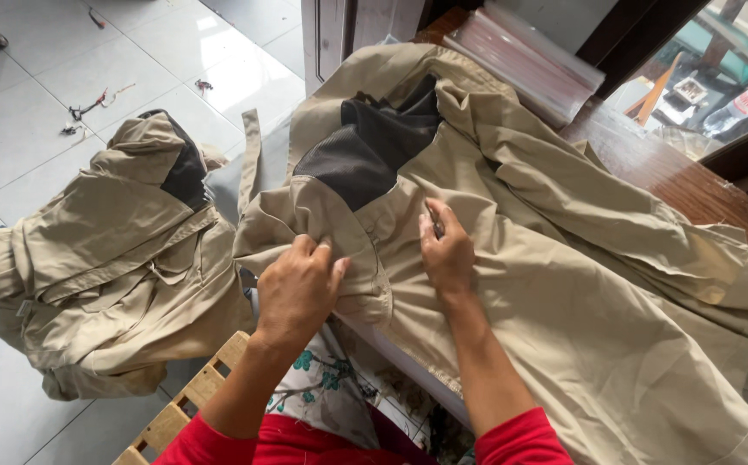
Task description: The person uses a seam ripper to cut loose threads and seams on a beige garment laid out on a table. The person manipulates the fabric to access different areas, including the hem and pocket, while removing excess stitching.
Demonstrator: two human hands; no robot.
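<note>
In the head view, a large khaki cotton garment with a dark grey shoulder panel [512, 258] is being spread across a dark brown wooden bench [675, 176], its lower part hanging over the near edge. The left hand [298, 288] is being held knuckles-up over the garment's left front, the wrist bent slightly and the forearm rising from a red sleeve at the bottom of the frame. Its fingers [314, 250] are being curled and pressed together into a fold of the khaki cloth, which is being gripped just below the grey panel. The right hand [447, 250] is being laid palm-down a little to the right, near the middle seam, with the forearm running straight back toward a second red sleeve. Its fingertips [432, 215] are being drawn together on a small point of the fabric; whether something is being pinched there cannot be told.

On the pale grey tiled floor [38, 129] to the left, a second crumpled khaki garment with a dark patch [107, 258] is lying in a heap, well apart from both hands. A stack of clear plastic bags [525, 60] is resting at the far end of the bench, and a light wooden slatted frame [189, 400] is showing beneath the left forearm.
</note>
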